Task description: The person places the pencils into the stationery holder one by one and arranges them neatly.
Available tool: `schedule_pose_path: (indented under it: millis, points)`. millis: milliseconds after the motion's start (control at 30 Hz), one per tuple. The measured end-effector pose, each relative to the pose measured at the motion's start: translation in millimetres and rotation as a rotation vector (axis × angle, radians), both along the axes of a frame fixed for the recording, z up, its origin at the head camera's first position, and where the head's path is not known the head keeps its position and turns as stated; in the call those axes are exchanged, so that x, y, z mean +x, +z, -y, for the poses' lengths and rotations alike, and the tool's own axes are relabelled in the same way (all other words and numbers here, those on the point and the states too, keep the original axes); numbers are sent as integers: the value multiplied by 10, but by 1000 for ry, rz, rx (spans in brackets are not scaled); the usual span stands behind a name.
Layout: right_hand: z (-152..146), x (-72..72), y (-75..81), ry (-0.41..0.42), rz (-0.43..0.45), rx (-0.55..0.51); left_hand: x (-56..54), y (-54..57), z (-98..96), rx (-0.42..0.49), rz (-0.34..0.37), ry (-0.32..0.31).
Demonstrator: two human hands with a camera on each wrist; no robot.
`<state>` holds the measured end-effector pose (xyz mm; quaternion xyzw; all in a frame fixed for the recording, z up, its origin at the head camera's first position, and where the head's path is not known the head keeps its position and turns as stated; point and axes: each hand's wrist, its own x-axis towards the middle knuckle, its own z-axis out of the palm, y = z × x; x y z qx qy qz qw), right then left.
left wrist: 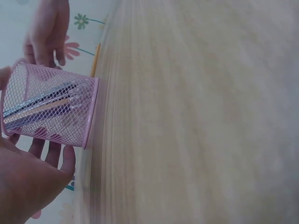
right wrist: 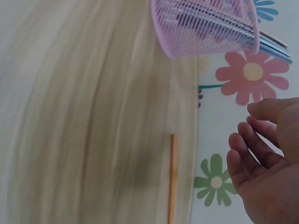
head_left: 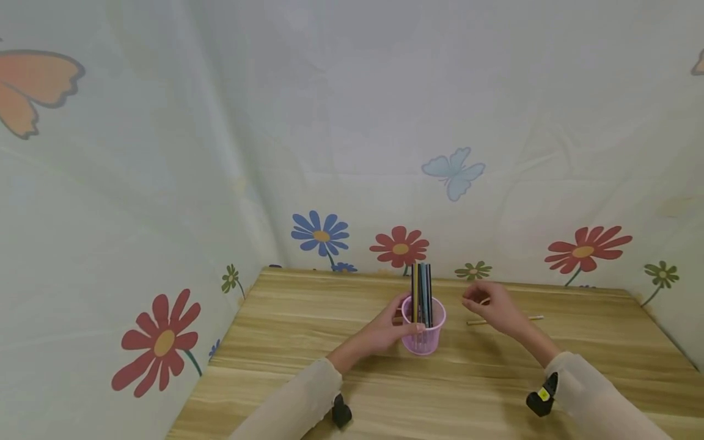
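A pink mesh pencil cup [head_left: 431, 339] stands upright on the wooden table, with several pencils [head_left: 422, 293] in dark, yellow and blue tones rising from it. My left hand [head_left: 387, 330] grips the cup from its left side, thumb across the front and fingers behind. In the left wrist view the cup [left wrist: 51, 107] appears sideways, the pencils showing through its mesh. To the right of the cup my right hand [head_left: 497, 308] hovers, holding nothing, its fingers loosely bent. Below that hand a single yellow pencil [head_left: 535, 318] lies on the table, partly hidden by it in the head view.
The wooden table [head_left: 308, 318] ends at a white cloth backdrop [head_left: 352, 122] printed with flowers and butterflies, which rises behind it and on the left. A small black device [head_left: 541, 396] is strapped to each wrist.
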<state>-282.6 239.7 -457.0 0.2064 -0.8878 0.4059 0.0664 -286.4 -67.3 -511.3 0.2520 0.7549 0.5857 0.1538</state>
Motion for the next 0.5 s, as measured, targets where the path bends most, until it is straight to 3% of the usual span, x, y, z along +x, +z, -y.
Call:
schedule_pose_path:
  millis: [300, 500]
  points:
    - [-191, -3, -255, -29, -11, 148, 23, 30, 0, 7, 0, 10]
    - [-239, 16, -401, -5, -39, 204, 24, 30, -4, 4, -3, 10]
